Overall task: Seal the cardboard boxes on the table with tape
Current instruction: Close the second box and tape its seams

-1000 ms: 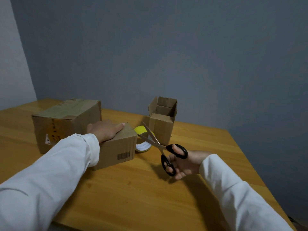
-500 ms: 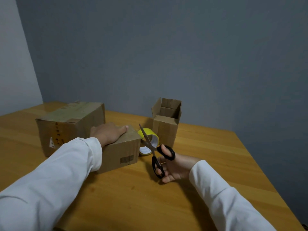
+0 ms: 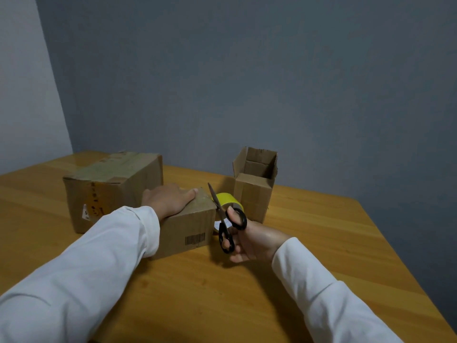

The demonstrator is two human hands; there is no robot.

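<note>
Here the left hand [image 3: 170, 199] lies flat, fingers straight, on the middle box [image 3: 188, 226], apparently pinning its flaps and steadying it. The right hand [image 3: 249, 240] grasps the scissors [image 3: 226, 222], blades nearly closed at the box's right edge, just before the tape roll [image 3: 228, 201], seemingly to cut the tape. The small box [image 3: 254, 191] behind stands open, unsealed.

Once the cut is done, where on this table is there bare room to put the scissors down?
Bare table lies near, between both sleeves, and right of the open box to the far edge. Crowded: the scissors in the right hand sit tight between the small box, pressed by the left hand, and the tape roll.
</note>
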